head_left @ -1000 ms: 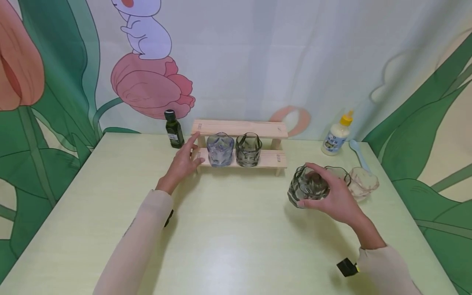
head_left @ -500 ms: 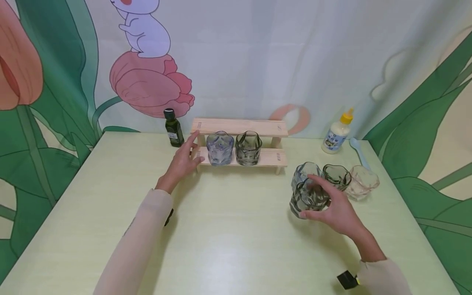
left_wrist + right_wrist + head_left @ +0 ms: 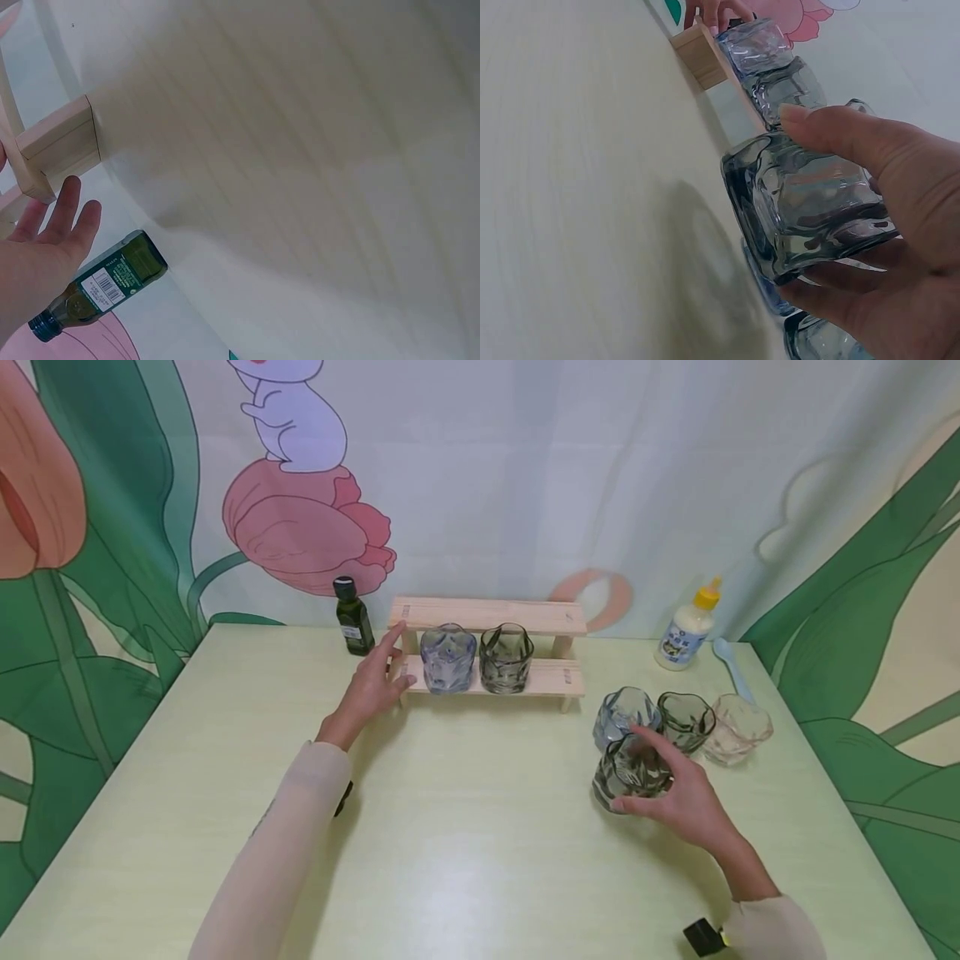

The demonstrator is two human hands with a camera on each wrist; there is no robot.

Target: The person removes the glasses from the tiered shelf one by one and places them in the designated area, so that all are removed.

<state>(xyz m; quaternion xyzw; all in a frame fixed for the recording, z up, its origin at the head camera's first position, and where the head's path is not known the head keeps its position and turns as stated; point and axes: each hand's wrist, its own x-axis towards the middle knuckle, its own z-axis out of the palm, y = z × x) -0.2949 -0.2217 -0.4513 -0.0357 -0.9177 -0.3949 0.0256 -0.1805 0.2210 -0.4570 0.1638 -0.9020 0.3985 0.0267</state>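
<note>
My right hand [image 3: 686,797] grips a grey-tinted faceted glass [image 3: 630,768], thumb on one side and fingers on the other. In the right wrist view this glass [image 3: 810,202] is close over the table, its shadow beside it. On the left, my left hand [image 3: 371,681] holds the end of a two-step wooden rack [image 3: 555,681], thumb and fingers on either side; the left wrist view shows fingertips at the rack's end [image 3: 64,139]. A bluish glass [image 3: 447,660] and a grey glass [image 3: 506,660] stand on its lower step.
Behind the held glass stand a blue glass [image 3: 622,706], a grey glass [image 3: 686,720] and a pinkish glass [image 3: 738,731]. A light blue spoon [image 3: 733,670] and a yellow-capped bottle [image 3: 684,635] lie farther back right. A dark green bottle [image 3: 353,618] stands left of the rack.
My right hand has drawn the grey glass toward the front and slightly right, uncovering the blue glass behind it. My left hand stays at the rack.
</note>
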